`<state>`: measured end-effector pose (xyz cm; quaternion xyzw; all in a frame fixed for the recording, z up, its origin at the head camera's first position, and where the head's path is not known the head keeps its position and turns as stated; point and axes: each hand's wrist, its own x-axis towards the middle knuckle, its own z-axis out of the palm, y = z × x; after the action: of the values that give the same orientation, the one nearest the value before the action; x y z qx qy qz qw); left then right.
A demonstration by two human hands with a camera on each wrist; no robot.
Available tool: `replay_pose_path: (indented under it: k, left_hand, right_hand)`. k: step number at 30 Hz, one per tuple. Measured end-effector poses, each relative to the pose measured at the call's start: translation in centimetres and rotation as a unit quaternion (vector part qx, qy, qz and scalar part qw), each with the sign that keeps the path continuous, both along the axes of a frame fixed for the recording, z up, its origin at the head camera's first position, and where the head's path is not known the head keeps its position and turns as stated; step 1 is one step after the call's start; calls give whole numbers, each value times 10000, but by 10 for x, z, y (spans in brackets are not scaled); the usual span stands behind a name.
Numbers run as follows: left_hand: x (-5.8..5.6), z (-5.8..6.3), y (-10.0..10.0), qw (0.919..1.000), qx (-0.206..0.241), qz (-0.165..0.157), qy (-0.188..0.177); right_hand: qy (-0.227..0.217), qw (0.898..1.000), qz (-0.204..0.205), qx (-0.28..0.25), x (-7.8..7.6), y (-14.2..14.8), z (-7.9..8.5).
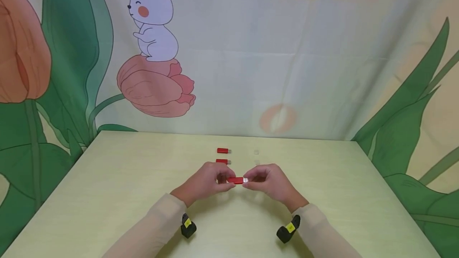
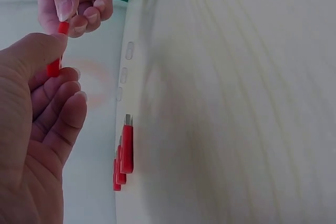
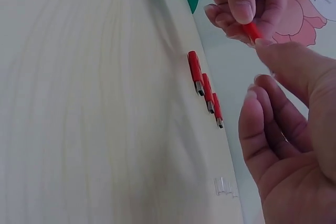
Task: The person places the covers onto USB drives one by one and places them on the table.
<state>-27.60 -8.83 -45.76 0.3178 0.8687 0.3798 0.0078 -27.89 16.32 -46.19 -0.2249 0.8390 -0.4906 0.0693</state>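
Observation:
A red USB stick (image 1: 236,180) is held level between my two hands, above the table. My left hand (image 1: 208,180) pinches its red body between thumb and fingers. At the light-coloured plug end, my right hand (image 1: 269,181) pinches with thumb and fingertip; I cannot tell whether a clear cap is on that end. In the left wrist view, red shows on both sides of the left thumb on the held USB stick (image 2: 53,69). Beyond the hands, three more red USB sticks (image 2: 127,148) lie in a row, their metal plugs bare.
Small clear caps (image 1: 256,152) lie in a row to the right of the loose sticks; three show in the left wrist view. The pale wooden table (image 1: 136,170) ends at a printed cloth backdrop (image 1: 229,71). Black wrist cameras (image 1: 188,227) hang at both sleeves.

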Motion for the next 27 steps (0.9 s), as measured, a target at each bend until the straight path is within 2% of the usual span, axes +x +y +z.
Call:
replay_pose_path:
  k: [5, 8, 14, 20, 27]
  left_hand:
    - [-7, -5, 5, 9986, -381, -67, 370]
    - [-10, -7, 8, 9977, -521, -40, 435]
    - [-15, -11, 13, 9965, -755, 88, 336]
    - [-19, -16, 16, 9950, -934, 363, -52]
    - [-19, -20, 20, 9937, -1041, 420, -13]
  right_hand:
    - [-21, 9997, -108, 229, -4, 2, -5]
    - [27, 9988, -173, 457, -6, 3, -7]
    - [27, 9948, -363, 953, -10, 1, -10]
    - [-77, 9926, -512, 1095, -13, -1, -13]
    - [-54, 9909, -529, 1240, -16, -3, -16]
